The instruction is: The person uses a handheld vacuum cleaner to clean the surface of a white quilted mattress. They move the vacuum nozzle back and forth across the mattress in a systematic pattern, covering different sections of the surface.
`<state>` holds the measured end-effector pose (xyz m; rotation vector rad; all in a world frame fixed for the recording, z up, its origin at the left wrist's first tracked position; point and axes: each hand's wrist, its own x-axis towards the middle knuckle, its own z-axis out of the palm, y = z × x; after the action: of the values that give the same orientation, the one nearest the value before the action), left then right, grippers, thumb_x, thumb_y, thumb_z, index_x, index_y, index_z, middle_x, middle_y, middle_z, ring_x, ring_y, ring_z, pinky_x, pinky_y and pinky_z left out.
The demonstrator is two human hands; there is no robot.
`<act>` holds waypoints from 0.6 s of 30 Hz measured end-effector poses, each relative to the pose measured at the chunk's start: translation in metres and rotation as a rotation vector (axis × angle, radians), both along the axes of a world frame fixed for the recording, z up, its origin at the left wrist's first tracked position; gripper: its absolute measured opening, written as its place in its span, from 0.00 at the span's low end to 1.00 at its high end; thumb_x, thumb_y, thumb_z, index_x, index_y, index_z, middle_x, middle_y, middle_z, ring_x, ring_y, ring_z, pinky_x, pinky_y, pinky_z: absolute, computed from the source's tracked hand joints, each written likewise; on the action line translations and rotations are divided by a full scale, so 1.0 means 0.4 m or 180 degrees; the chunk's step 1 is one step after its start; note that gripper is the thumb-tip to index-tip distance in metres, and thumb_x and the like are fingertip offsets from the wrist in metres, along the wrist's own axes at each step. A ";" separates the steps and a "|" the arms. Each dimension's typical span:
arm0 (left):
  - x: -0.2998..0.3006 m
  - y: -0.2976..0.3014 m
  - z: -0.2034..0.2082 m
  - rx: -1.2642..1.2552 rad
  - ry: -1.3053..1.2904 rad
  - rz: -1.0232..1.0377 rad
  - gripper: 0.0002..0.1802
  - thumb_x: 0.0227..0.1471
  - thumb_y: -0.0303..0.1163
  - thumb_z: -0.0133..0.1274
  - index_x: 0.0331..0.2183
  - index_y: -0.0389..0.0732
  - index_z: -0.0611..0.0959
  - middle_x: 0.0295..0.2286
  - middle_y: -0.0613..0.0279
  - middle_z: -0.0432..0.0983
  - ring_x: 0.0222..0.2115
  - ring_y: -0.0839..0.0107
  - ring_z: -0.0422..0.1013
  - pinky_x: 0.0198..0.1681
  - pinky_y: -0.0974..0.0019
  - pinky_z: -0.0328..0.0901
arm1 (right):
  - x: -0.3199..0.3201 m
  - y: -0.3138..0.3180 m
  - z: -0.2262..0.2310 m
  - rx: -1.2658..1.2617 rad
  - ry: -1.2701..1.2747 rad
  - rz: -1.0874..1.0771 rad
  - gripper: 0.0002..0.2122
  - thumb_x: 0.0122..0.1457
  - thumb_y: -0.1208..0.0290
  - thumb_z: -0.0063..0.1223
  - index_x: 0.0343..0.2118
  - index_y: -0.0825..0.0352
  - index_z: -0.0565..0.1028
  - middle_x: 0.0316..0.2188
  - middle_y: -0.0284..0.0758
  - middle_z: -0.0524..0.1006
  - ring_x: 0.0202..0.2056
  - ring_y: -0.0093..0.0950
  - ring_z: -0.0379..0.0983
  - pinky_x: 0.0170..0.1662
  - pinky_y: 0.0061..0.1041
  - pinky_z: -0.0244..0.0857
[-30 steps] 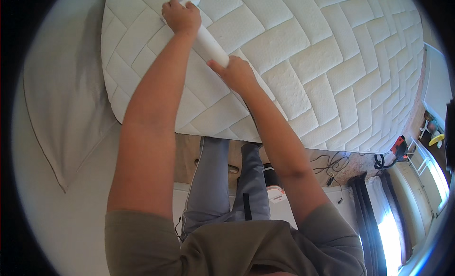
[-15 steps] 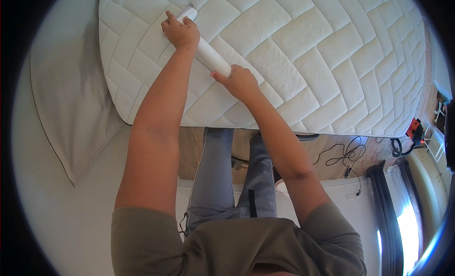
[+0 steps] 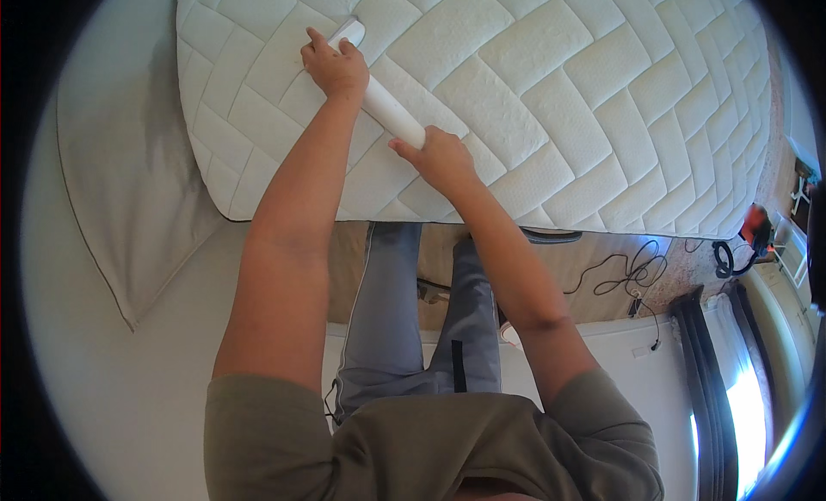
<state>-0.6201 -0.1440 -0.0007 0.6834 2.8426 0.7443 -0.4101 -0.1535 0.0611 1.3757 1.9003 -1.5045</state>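
A white, tube-shaped device, which looks like a handheld vacuum, lies slantwise low over the white quilted mattress. Its flattened head end points away from me and touches or nearly touches the fabric. My left hand grips it near that far end, the fingers partly spread over it. Around the near end my right hand is closed, thumb along the side. My palms and the underside of the device are hidden from view.
A grey upholstered headboard or panel stands left of the mattress. Black cable lies coiled on the wooden floor at right, near a red and black object. Dark curtains hang by a bright window. My legs stand against the mattress edge.
Both hands and the white handheld vacuum have shifted slightly to the right and toward me across the mattress. The grip of each hand looks the same.
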 end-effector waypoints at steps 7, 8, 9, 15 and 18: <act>0.056 -0.018 0.004 0.0037 -0.0145 0.0033 0.39 0.57 0.34 0.52 0.65 0.31 0.58 0.53 0.42 0.63 0.52 0.45 0.64 0.55 0.51 0.64 | 0.051 -0.009 0.026 0.0011 -0.0084 0.0084 0.32 0.55 0.38 0.57 0.38 0.72 0.77 0.34 0.49 0.81 0.38 0.45 0.80 0.41 0.41 0.72; 0.063 -0.021 0.003 0.0063 -0.0147 0.0030 0.39 0.57 0.34 0.52 0.65 0.31 0.58 0.53 0.42 0.63 0.52 0.45 0.64 0.55 0.51 0.64 | 0.059 -0.013 0.027 0.0040 -0.0111 0.0097 0.32 0.55 0.38 0.57 0.38 0.72 0.77 0.34 0.49 0.81 0.38 0.45 0.80 0.41 0.41 0.72; 0.072 -0.025 0.002 0.0089 -0.0150 0.0026 0.39 0.57 0.34 0.52 0.65 0.31 0.58 0.53 0.42 0.63 0.52 0.45 0.64 0.55 0.51 0.63 | 0.067 -0.017 0.028 0.0070 -0.0138 0.0110 0.32 0.55 0.38 0.57 0.38 0.72 0.77 0.33 0.49 0.81 0.38 0.45 0.80 0.41 0.42 0.72; 0.149 -0.049 0.001 0.0135 -0.0130 -0.0039 0.39 0.57 0.33 0.52 0.64 0.30 0.59 0.52 0.43 0.63 0.51 0.45 0.64 0.55 0.51 0.63 | 0.138 -0.038 0.032 -0.0056 -0.0137 0.0076 0.32 0.55 0.38 0.57 0.38 0.72 0.77 0.34 0.49 0.81 0.38 0.45 0.80 0.41 0.42 0.72; 0.190 -0.061 -0.001 0.0137 -0.0138 -0.0078 0.39 0.56 0.33 0.52 0.64 0.30 0.58 0.52 0.43 0.63 0.51 0.45 0.64 0.55 0.51 0.63 | 0.179 -0.057 0.033 -0.0022 -0.0174 0.0035 0.32 0.55 0.38 0.58 0.38 0.72 0.77 0.34 0.49 0.81 0.38 0.46 0.80 0.42 0.42 0.72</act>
<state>-0.5443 -0.1684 -0.0011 0.6982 2.7818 0.8086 -0.3386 -0.1762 0.0744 1.3868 1.8650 -1.4521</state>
